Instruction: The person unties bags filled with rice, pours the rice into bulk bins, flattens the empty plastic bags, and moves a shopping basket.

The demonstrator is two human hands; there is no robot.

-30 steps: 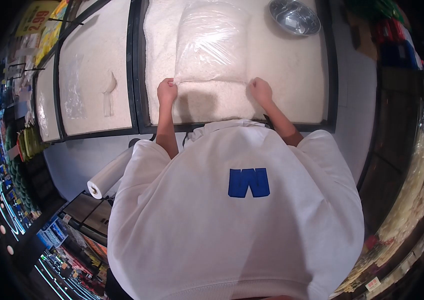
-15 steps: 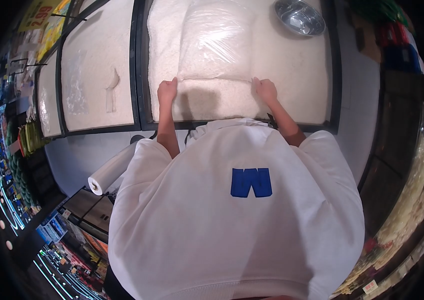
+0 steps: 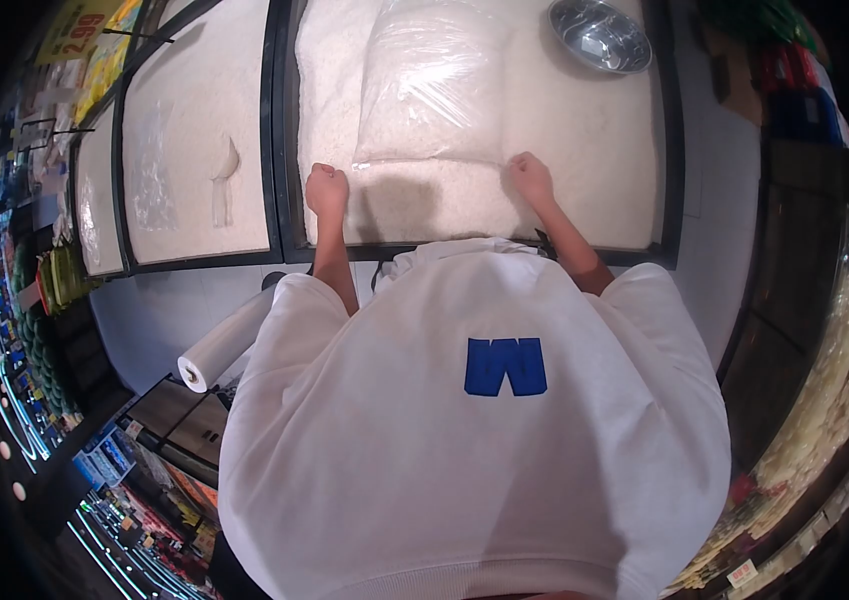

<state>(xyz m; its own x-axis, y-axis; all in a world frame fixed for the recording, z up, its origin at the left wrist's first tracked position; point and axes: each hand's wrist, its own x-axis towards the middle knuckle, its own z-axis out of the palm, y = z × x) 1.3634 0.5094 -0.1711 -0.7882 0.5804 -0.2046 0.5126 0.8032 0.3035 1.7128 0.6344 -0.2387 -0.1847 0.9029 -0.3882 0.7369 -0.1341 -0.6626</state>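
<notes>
The filled plastic bag (image 3: 434, 115) stretches away from the near edge of the rice bin (image 3: 670, 150), closer to the curled right hand (image 3: 532, 180) than the curled left hand (image 3: 326, 190), though I cannot tell either's hold.

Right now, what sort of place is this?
Probably a grocery shop: a yellow sign shows 2.99, like a price, and black-framed bins hold loose white grain, maybe rice, with a filled clear plastic bag lying on it.

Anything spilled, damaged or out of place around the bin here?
Nothing clearly stands out. The clear plastic bag lies on the white grain with no visible tear, the metal bowl rests nearby, and no spill shows outside the bin.
</notes>
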